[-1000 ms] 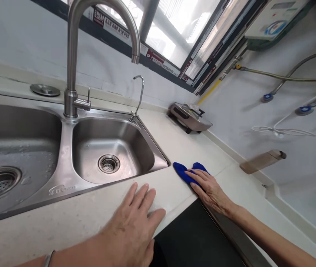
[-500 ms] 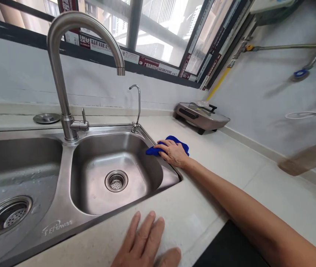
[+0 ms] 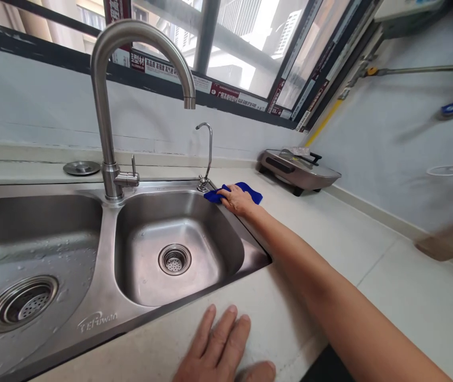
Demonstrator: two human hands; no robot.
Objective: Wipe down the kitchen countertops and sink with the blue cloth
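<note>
A blue cloth (image 3: 253,192) is lying under the right hand (image 3: 237,200), spreading past both sides, at the far right corner of the stainless-steel double-bowl sink (image 3: 108,241). That hand is curling over the cloth, grasping it; the left hand (image 3: 218,350) is resting, loosely extended, on the countertop (image 3: 142,342) before the sink.

1. Tall faucet (image 3: 99,95) behind basins (image 3: 146,260) blocks rear reach.
2. Sm. tap (image 3: 210,151) just L of cloth (image 3: 252,192) in R hand (image 3: 239,200), in way.
3. Ctr. (image 3: 341,228) open R of forearm (image 3: 309,270), up to lidded pan (image 3: 300,171).
</note>
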